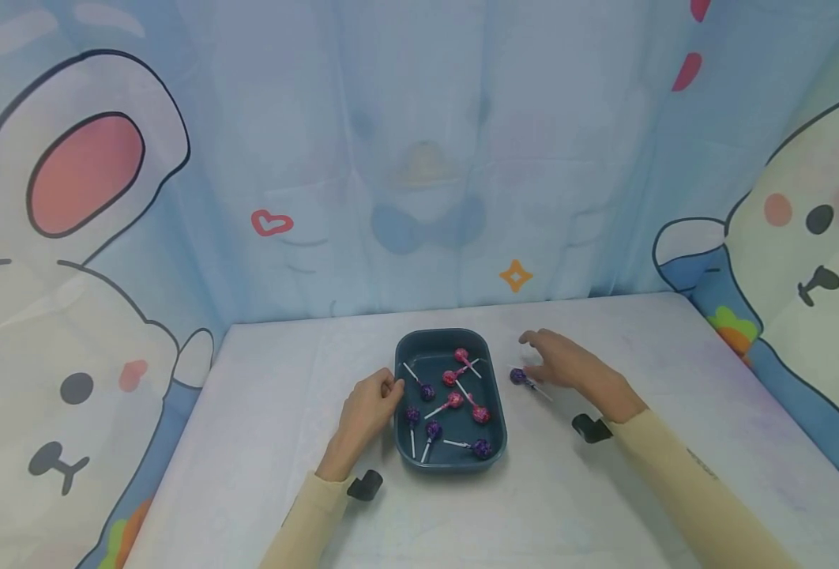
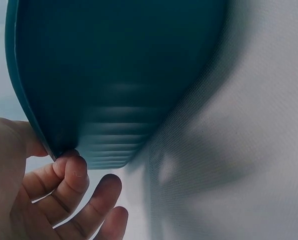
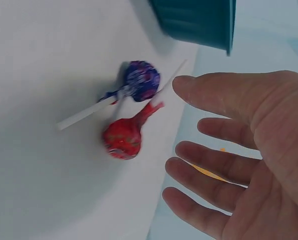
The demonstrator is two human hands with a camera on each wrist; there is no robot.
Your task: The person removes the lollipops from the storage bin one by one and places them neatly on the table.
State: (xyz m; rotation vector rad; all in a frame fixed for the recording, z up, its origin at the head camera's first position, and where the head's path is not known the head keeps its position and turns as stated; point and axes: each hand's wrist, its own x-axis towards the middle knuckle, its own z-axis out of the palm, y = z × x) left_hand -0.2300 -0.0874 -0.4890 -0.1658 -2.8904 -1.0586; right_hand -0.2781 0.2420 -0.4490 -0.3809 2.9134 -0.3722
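Observation:
A dark teal tray stands on the table with several red and purple lollipops in it, such as a red lollipop and a purple lollipop. My left hand pinches the tray's left rim between thumb and index finger; its other fingers are loosely bent. Right of the tray, my right hand hovers with fingers spread and holds nothing. Below it lie a loose purple lollipop and a loose red lollipop, close together in the right wrist view. The head view shows only the purple one; the hand hides the red.
A white cloth covers the table. Behind it hangs a light blue curtain with cartoon figures, which continues along both sides. Each wrist wears a small black device, such as the right wrist camera.

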